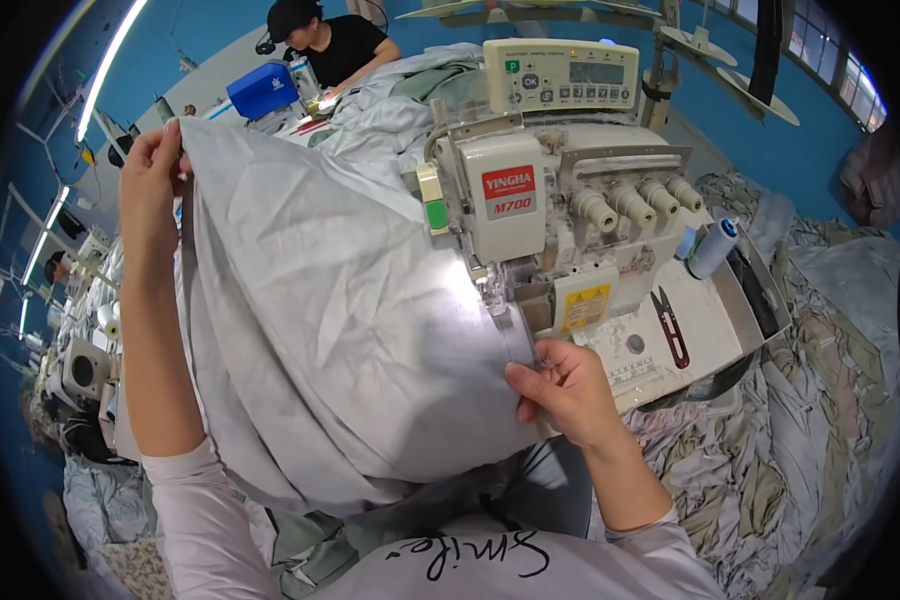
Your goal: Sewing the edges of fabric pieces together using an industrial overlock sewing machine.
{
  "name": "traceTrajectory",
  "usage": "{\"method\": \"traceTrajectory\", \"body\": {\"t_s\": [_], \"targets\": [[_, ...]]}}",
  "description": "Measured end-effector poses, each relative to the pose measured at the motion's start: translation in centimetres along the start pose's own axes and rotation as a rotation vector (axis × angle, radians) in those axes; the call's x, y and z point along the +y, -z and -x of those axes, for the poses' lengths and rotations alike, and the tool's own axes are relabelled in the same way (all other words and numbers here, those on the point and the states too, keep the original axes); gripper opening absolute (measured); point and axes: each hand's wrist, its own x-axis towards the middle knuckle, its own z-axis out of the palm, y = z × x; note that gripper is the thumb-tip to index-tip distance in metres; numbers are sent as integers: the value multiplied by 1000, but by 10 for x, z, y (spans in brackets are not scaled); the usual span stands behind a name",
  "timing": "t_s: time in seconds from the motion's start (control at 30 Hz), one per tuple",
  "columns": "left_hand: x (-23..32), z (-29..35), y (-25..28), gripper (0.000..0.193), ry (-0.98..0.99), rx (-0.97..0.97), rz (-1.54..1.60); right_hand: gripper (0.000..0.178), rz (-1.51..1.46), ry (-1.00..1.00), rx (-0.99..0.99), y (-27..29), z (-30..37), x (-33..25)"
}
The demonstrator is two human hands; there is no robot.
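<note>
A large piece of light grey fabric (320, 290) spreads between my hands and across the sewing table, creased and hanging over the front edge. My left hand (155, 160) is raised at the far left, its fingers pinching the fabric's upper corner. Close in front of the overlock sewing machine (505, 195), my right hand (565, 390) pinches the fabric's right edge between thumb and fingers. That edge runs up to the machine's presser foot (492, 290), where a lamp lights the cloth brightly. The needle itself is too small to make out.
Red-handled thread snips (670, 328) lie on the machine's bed beside a blue thread cone (713, 248). A control panel (562, 78) stands behind the machine head. Heaped fabric (800, 420) fills the right side. Across the table, a person in black (335, 50) works by a blue machine (263, 92).
</note>
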Motion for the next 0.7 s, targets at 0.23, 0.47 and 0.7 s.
{"method": "traceTrajectory", "body": {"t_s": [0.23, 0.47, 0.7], "targets": [[9, -49, -8, 31, -46, 50, 261, 20, -17, -17, -5, -5, 1, -2], [-34, 114, -31, 46, -64, -453, -35, 21, -12, -64, 36, 5, 0, -1], [-68, 258, -21, 22, -241, -472, -581, 25, 31, -101, -28, 0, 0, -1]]}}
